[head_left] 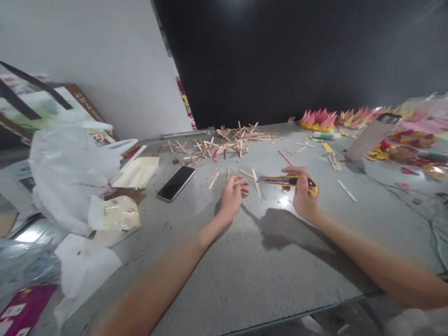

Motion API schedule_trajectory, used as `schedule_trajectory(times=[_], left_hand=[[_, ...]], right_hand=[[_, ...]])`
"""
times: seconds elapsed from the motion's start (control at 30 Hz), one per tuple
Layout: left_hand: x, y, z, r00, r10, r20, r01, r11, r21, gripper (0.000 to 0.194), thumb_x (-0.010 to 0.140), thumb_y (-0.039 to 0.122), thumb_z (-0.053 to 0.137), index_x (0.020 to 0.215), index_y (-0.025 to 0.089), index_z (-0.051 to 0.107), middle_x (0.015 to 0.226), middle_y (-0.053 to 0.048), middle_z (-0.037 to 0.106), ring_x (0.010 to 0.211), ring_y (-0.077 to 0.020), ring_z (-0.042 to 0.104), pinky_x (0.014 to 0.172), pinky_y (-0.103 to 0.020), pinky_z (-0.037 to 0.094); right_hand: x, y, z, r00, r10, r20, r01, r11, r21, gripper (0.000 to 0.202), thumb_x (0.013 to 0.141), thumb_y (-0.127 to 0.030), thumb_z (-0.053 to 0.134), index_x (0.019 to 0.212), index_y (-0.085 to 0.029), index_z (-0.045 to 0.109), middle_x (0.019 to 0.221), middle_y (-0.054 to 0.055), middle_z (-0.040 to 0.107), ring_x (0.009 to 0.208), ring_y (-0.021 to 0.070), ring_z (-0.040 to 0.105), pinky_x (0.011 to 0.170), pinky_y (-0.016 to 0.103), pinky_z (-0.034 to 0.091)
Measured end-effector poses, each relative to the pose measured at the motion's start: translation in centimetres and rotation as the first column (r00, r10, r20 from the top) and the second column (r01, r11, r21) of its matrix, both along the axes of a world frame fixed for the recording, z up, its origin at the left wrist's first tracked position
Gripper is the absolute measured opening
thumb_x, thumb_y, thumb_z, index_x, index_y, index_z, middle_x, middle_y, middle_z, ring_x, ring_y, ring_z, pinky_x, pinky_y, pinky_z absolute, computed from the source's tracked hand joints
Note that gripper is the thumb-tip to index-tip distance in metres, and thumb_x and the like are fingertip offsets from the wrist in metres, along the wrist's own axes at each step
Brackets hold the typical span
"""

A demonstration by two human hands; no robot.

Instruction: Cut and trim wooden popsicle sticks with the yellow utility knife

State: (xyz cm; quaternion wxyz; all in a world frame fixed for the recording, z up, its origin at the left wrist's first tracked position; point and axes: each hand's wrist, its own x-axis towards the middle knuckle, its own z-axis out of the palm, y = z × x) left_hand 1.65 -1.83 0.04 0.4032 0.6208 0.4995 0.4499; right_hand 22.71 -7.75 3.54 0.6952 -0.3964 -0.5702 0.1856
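My right hand [305, 193] is closed around a yellow and black utility knife [287, 180], its blade pointing left. The blade's tip is beside a wooden stick [256, 182] that meets another stick at an angle on the grey table. Just left of these, my left hand [234, 193] rests with fingers apart and nothing held. A short stick [228, 174] lies behind its fingers, and crossed sticks [213, 179] lie further left. At the back, a heap of wooden sticks [241, 140], many crossed in pairs, spreads across the table.
A phone [176, 183] and a cream tray [138, 172] lie left, near a white plastic bag [73, 172]. On the right are a bottle [371, 137], pink and yellow paper flowers [318, 120], a cable and a loose stick [346, 191]. The table's front edge [301, 315] shows below.
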Motion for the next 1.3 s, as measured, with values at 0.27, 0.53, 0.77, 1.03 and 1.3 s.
schedule_trajectory(times=[0.27, 0.53, 0.77, 1.03, 1.3], left_hand=[[-0.6, -2.2, 0.8, 0.915, -0.201, 0.349, 0.208, 0.978, 0.018, 0.048, 0.103, 0.047, 0.054, 0.144, 0.023, 0.044, 0.115, -0.012, 0.075, 0.089, -0.0188, 0.076, 0.085, -0.036, 0.059], [-0.6, -2.5, 0.5, 0.929, -0.251, 0.273, 0.253, 0.967, 0.027, 0.053, 0.099, 0.045, 0.064, 0.143, 0.023, 0.043, 0.11, -0.011, 0.078, 0.087, -0.0195, 0.078, 0.081, -0.034, 0.06], [-0.4, -3.0, 1.8, 0.903, -0.25, 0.348, 0.265, 0.964, 0.006, 0.055, 0.098, 0.043, 0.067, 0.14, 0.02, 0.042, 0.093, -0.007, 0.08, 0.081, -0.0186, 0.078, 0.081, -0.032, 0.06], [-0.2, -3.0, 1.7, 0.888, -0.255, 0.384, 0.265, 0.964, 0.028, 0.064, 0.097, 0.045, 0.067, 0.147, 0.021, 0.036, 0.091, -0.006, 0.08, 0.083, -0.0202, 0.079, 0.084, -0.038, 0.063], [-0.4, -3.1, 2.0, 0.885, -0.248, 0.395, 0.261, 0.965, 0.023, 0.061, 0.097, 0.044, 0.068, 0.145, 0.021, 0.038, 0.091, -0.006, 0.079, 0.083, -0.021, 0.079, 0.085, -0.038, 0.064]], right_hand=[[-1.0, -2.3, -1.2, 0.98, 0.085, 0.181, -0.058, 0.987, -0.147, 0.025, 0.106, -0.033, 0.053, 0.123, -0.023, 0.07, 0.095, 0.004, 0.073, 0.079, 0.0159, 0.072, 0.071, 0.029, 0.055], [-1.1, -2.9, -1.1, 0.965, 0.113, 0.237, -0.076, 0.985, -0.158, 0.027, 0.107, -0.031, 0.051, 0.126, -0.023, 0.068, 0.101, 0.005, 0.076, 0.08, 0.0146, 0.072, 0.071, 0.027, 0.056], [-1.0, -3.4, -0.8, 0.95, 0.141, 0.28, -0.109, 0.986, -0.124, 0.028, 0.107, -0.032, 0.05, 0.129, -0.022, 0.064, 0.103, 0.006, 0.076, 0.082, 0.0155, 0.072, 0.075, 0.029, 0.058], [-1.1, -3.8, -0.7, 0.897, 0.089, 0.432, -0.067, 0.996, -0.066, 0.031, 0.106, -0.035, 0.05, 0.133, -0.026, 0.062, 0.107, 0.009, 0.075, 0.083, 0.0193, 0.074, 0.078, 0.035, 0.061], [-1.1, -3.9, -0.4, 0.831, 0.1, 0.547, -0.131, 0.991, 0.017, 0.037, 0.105, -0.032, 0.051, 0.142, -0.026, 0.056, 0.107, 0.01, 0.074, 0.084, 0.0216, 0.072, 0.076, 0.037, 0.059]])
